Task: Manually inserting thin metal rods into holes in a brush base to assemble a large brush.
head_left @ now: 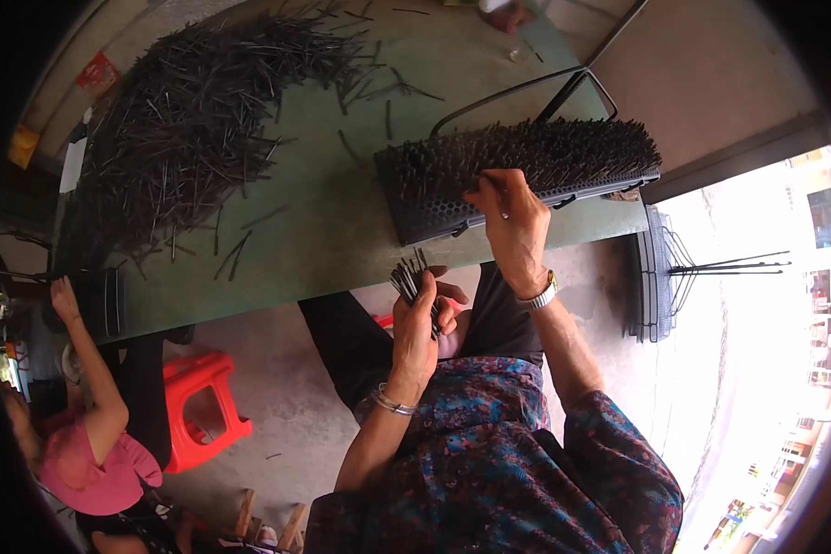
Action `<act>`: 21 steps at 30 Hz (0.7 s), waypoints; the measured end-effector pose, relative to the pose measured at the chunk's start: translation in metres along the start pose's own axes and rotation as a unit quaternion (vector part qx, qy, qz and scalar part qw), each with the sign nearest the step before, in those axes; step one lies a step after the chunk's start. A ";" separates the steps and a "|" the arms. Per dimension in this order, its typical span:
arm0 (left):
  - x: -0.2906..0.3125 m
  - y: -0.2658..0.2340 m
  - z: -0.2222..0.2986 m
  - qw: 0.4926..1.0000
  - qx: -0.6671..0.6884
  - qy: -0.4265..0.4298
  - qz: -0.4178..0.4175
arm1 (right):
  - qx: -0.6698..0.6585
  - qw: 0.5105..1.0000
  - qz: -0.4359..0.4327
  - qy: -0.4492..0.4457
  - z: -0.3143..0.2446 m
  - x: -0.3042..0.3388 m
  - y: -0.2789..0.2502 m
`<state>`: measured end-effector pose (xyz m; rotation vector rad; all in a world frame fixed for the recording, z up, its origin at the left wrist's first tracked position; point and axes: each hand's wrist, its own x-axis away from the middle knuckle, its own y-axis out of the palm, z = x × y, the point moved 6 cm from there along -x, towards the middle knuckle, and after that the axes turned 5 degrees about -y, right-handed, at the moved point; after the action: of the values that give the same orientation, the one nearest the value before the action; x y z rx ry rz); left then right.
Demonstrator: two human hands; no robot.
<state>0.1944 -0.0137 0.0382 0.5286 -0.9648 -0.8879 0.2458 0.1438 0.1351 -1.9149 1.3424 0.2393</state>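
Note:
My left hand, just off the table's near edge, is closed around a bundle of thin dark sticks whose ends poke out above the thumb. My right hand reaches over the front of a long black perforated rack. Its fingers are pinched at the rack's holes; what they hold is too small and hidden to make out. Many short dark sticks stand close together in the rack.
A large heap of loose dark sticks covers the left of the green table, with strays around it. A bent metal frame stands behind the rack. A co-worker in pink sits at left near a red stool. A wire-framed piece stands at right.

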 end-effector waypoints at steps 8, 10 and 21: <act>0.001 -0.001 -0.002 0.999 -0.033 0.004 0.037 | 0.010 1.000 -0.023 0.012 0.004 0.002 0.002; 0.003 0.000 0.000 0.997 -0.060 0.007 0.046 | 0.017 0.999 -0.040 0.027 0.006 -0.001 0.003; 0.002 -0.005 -0.008 1.000 -0.002 -0.012 0.015 | 0.152 0.984 -0.060 -0.073 0.005 -0.005 0.017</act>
<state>0.2000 -0.0180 0.0310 0.4999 -0.9898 -0.8702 0.2306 0.1483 0.1265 -1.6798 1.0930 0.1060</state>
